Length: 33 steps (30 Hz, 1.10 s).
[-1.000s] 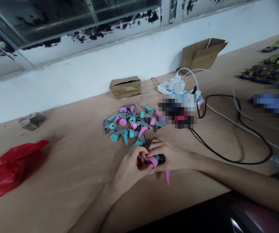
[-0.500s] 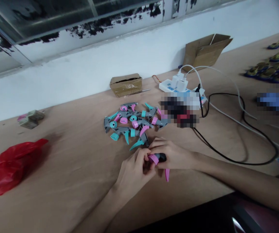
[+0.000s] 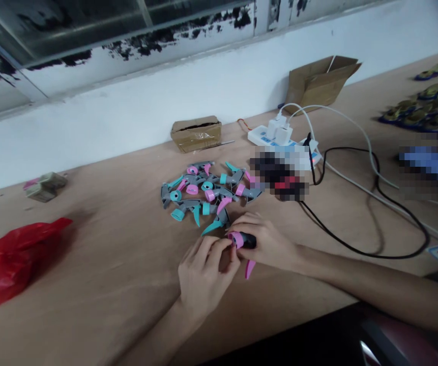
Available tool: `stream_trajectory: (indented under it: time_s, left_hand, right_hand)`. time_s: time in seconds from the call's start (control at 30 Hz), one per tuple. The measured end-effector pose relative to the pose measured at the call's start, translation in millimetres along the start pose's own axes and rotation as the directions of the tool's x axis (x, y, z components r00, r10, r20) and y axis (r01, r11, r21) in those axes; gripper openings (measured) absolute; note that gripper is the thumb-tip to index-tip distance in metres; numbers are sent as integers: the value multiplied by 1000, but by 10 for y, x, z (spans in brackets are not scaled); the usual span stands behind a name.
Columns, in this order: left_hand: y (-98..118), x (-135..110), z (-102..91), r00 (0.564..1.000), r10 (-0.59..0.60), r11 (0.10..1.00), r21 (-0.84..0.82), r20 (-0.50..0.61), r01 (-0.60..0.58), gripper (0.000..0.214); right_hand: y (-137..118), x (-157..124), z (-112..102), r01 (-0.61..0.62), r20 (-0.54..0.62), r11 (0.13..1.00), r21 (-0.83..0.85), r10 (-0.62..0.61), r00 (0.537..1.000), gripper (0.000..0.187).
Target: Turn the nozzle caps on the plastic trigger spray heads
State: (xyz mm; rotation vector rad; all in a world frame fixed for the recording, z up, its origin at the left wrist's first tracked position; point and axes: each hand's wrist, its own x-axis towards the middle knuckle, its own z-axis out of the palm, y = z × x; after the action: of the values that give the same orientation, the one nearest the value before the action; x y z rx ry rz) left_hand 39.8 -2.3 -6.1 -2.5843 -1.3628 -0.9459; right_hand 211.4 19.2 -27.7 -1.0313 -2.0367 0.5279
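Note:
My right hand [image 3: 268, 241] is closed round a dark spray-trigger head [image 3: 246, 241] with a pink collar and a pink lever hanging below it. My left hand [image 3: 203, 274] is beside it, fingertips pinched at the pink collar end of the same piece. Both hands rest low over the wooden table [image 3: 108, 264]. Just beyond them lies a pile of grey trigger heads [image 3: 203, 190] with teal and pink collars and levers.
A red plastic bag [image 3: 16, 259] lies at the left. A small cardboard box [image 3: 196, 133] and an open carton [image 3: 320, 81] stand by the wall. A white power strip [image 3: 275, 137] with black and white cables [image 3: 371, 203] sits at the right. Gold and blue parts [image 3: 420, 114] lie far right.
My hands and the trigger head have shifted slightly away from me toward the pile. My left hand has slid lower, its fingertips now at the pink collar.

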Motion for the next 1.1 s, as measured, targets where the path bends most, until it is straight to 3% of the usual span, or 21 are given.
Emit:
stream_trajectory:
  time_s: [0.3,0.4,0.47,0.6,0.7,0.77,0.93,1.1]
  left_hand:
    - [14,34,-51,999,13,999,47,34,-15,9]
    - [-63,68,-77,998,-58,998,-8,33,58,9]
    - [-118,96,-97,987,-156,978,-133,40,160,8]
    - [-157,144,-135,916,-343,804,-440,209,401,13]
    - [-117,153,-146,858,-361,659,-551,365,512,17]
    - [-85,143,-144,839,-346,616,-574,419,540,17]
    - [-54,95,-135,839,-321,641,-550,440,535,18]
    - [-46,82,-139,866,-336,688,-531,371,495,17]
  right_hand:
    - [-48,3,3,-38,-13,999,-36,38,999,17]
    - [-47,-1,-24,-43,-29,999,-20,42,999,19]
    - [-49,1,-50,-43,-44,999,8,43,998,25]
    - [-61,12,-99,-37,-43,997,68,40,998,34]
    - [-54,15,-112,-6,-29,996,92,9,1000,39]
    - [-36,12,-108,27,-25,995,98,-25,999,43]
    - [7,1,-93,82,20,991,110,-84,996,48]
    - [3,3,-88,89,18,990,112,-92,996,50]
